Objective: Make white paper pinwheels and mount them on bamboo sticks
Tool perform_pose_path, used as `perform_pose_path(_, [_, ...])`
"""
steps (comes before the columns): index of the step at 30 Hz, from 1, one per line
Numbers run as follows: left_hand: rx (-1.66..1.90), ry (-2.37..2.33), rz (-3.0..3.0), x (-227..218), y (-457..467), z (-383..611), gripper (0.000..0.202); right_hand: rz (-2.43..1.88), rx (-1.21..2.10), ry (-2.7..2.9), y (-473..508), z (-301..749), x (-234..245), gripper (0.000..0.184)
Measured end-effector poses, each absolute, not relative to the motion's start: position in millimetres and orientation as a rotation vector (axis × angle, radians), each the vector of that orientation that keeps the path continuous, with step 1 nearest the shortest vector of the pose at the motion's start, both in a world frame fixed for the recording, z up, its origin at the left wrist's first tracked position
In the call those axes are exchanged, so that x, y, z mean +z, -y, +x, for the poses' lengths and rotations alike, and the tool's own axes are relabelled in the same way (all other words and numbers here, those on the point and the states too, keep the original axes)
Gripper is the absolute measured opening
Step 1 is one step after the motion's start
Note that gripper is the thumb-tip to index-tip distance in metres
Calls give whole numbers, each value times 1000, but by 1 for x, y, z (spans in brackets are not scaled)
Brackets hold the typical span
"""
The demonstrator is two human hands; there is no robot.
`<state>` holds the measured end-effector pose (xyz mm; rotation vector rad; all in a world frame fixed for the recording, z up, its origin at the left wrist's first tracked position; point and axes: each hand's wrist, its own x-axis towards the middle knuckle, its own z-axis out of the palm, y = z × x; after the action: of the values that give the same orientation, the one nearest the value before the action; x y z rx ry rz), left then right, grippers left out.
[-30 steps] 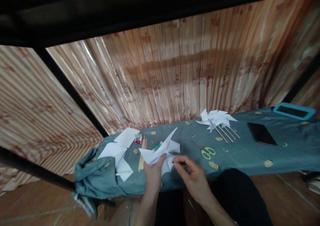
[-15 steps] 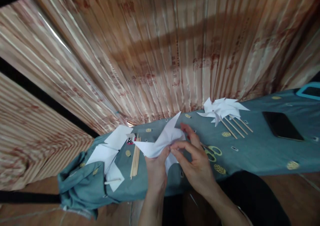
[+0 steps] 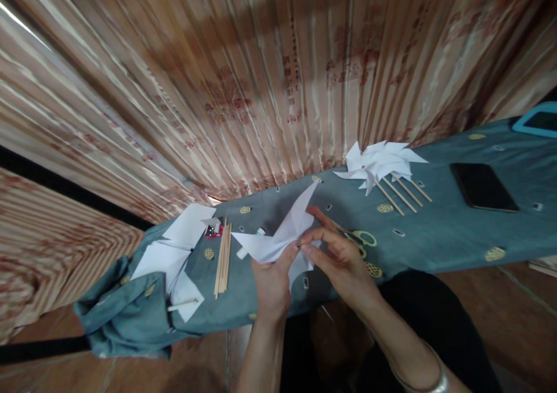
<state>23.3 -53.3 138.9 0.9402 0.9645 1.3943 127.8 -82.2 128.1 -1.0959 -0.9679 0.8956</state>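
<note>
A white paper pinwheel [image 3: 281,242] with curved, pointed blades is held up in front of me over the cloth. My left hand [image 3: 274,285] grips it from below, the thumb pressed near its centre. Closed on the same centre from the right, my right hand [image 3: 342,262] pinches with thumb and forefinger around a small dark spot; whether a pin is there I cannot make out. Behind my right hand lie scissors [image 3: 363,239] with yellow-green handles, partly covered. A bundle of wooden sticks [image 3: 223,259] lies left of the pinwheel, beside a small red and white box [image 3: 213,229].
Cut white paper sheets [image 3: 163,258] lie at the left end of the green cloth [image 3: 430,224]. Several finished pinwheels on sticks [image 3: 383,163] rest at the back right, near a black phone [image 3: 484,187] and a blue-framed object [image 3: 535,120]. A striped curtain [image 3: 270,91] hangs behind.
The view has shifted, so the table things sit higher and further left. Both hands stay on the pinwheel, which has tilted slightly. A small white object now shows behind its left blade.
</note>
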Motion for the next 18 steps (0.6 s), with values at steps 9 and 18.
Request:
perform_pose_path(9, [1378, -1006, 1002, 125, 50, 18, 28, -1014, 1085, 844, 75, 130, 116, 24])
perform_pose_path(18, [1381, -1067, 1039, 117, 48, 15, 24, -1008, 1132, 846, 72, 130, 110, 28])
